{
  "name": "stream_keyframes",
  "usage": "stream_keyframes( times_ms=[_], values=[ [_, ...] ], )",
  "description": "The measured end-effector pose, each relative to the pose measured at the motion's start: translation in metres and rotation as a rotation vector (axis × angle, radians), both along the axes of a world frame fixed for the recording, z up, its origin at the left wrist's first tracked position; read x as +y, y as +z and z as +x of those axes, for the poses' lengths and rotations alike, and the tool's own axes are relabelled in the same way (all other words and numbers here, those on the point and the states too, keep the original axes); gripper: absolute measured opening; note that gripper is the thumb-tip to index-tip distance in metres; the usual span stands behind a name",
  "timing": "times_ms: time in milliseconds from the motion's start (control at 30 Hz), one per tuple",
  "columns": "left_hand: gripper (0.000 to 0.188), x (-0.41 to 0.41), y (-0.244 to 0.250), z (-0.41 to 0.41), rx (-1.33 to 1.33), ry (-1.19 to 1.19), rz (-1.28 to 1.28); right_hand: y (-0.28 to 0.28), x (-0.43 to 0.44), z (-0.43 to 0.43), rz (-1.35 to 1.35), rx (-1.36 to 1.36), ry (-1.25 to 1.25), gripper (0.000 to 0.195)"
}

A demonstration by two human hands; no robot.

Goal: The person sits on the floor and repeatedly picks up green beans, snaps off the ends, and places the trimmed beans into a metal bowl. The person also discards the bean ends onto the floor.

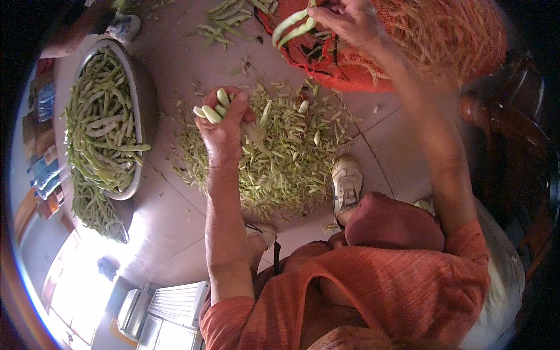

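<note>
My left hand (225, 111) is closed around several green bean pods (212, 114), their pale ends sticking out past the fingers. It is held above a heap of bean trimmings (288, 162) on the tiled floor. Up at the top, my right hand (350, 19) pinches a couple of long, curved green beans (292, 28) between thumb and fingers. Those beans hang over the mouth of a red mesh sack (323, 74), which lies on its side with pale, stringy contents showing through the net.
A metal basin (139, 131) heaped with green beans (107, 118) stands at the left, with a further pile of beans (94, 210) beside it. Loose beans (223, 22) lie near the sack. My shoe (347, 183) borders the trimmings. Another person's arm (70, 37) shows at upper left.
</note>
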State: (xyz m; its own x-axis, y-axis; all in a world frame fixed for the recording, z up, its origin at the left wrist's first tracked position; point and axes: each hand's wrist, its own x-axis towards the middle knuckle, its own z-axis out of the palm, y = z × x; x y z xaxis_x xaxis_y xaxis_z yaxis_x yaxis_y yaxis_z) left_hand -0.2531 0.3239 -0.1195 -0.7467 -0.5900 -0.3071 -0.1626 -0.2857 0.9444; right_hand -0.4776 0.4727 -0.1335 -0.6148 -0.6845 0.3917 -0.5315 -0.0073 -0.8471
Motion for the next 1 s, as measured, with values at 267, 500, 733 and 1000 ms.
stream_keyframes(
  times_ms=[267,500,733,1000],
  values=[
    [0.022,0.022,0.019,-0.041,0.004,-0.19,-0.61,0.018,0.006,0.045,0.097,-0.651,0.354,0.013],
    [0.023,0.011,0.004,-0.03,-0.167,-0.194,-0.305,0.013,0.012,0.058,0.214,-0.787,0.351,0.015],
    [0.028,0.02,0.017,-0.024,-0.205,-0.45,-0.255,0.017,0.01,0.07,0.227,-0.685,0.385,0.008],
    [0.023,0.02,-0.002,-0.005,-0.202,-0.956,-0.975,0.003,0.015,0.084,0.814,0.137,0.696,0.012]
  ],
)
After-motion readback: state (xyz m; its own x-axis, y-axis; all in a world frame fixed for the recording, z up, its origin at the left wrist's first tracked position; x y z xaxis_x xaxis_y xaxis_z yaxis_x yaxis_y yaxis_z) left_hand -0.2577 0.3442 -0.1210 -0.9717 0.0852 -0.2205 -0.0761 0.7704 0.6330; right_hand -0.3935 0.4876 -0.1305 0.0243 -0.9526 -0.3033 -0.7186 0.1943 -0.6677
